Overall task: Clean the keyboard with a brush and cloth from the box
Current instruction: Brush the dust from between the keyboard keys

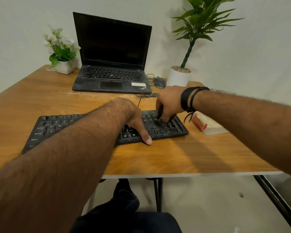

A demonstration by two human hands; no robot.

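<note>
A black dusty keyboard (pixel 57 125) lies across the middle of the wooden table (pixel 158 157). My left hand (pixel 133 120) rests flat on its middle keys, thumb over the front edge, and holds it down. My right hand (pixel 168 103) is closed around a dark brush (pixel 160 113), whose tip touches the keys at the keyboard's right end. A clear plastic box (pixel 208 125) with a red latch sits just right of the keyboard, partly behind my right forearm. No cloth is visible.
An open black laptop (pixel 112 68) stands at the back of the table, with a mouse (pixel 159 82) and cables beside it. A small flower pot (pixel 64 64) is at the back left, a tall potted plant (pixel 180 76) at the back right. My legs show under the table.
</note>
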